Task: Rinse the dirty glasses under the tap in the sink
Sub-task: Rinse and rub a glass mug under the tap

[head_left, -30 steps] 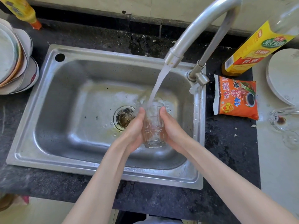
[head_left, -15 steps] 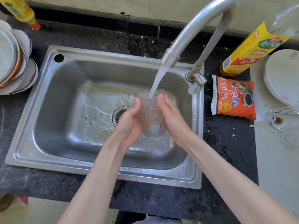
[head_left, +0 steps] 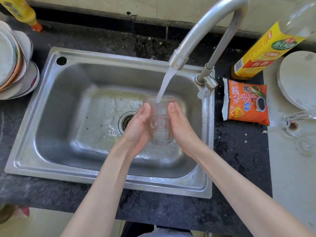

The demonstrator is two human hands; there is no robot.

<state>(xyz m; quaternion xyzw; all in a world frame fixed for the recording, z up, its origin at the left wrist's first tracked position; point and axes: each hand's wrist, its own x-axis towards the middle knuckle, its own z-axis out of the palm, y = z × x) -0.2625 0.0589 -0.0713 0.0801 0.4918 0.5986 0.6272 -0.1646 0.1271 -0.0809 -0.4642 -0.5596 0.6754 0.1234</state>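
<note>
Now both hands, left (head_left: 136, 127) & right (head_left: 182, 124), grip the upright glass (head_left: 160, 120) btwn palms, fingers curled round it, under tap (head_left: 177, 60) stream over sink (head_left: 109, 175).

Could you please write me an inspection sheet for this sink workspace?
Surface: dark speckled counter, crumbs by the sink.
Job's things: glass upright under the tap, water running into it; a stemmed glass lies on the right.
Clutter: plates, two bottles, orange packet, round board.
Grippers: left hand and right hand hold the glass between them.
Cables: nothing seen.
Surroundings: tiled wall behind.
</note>
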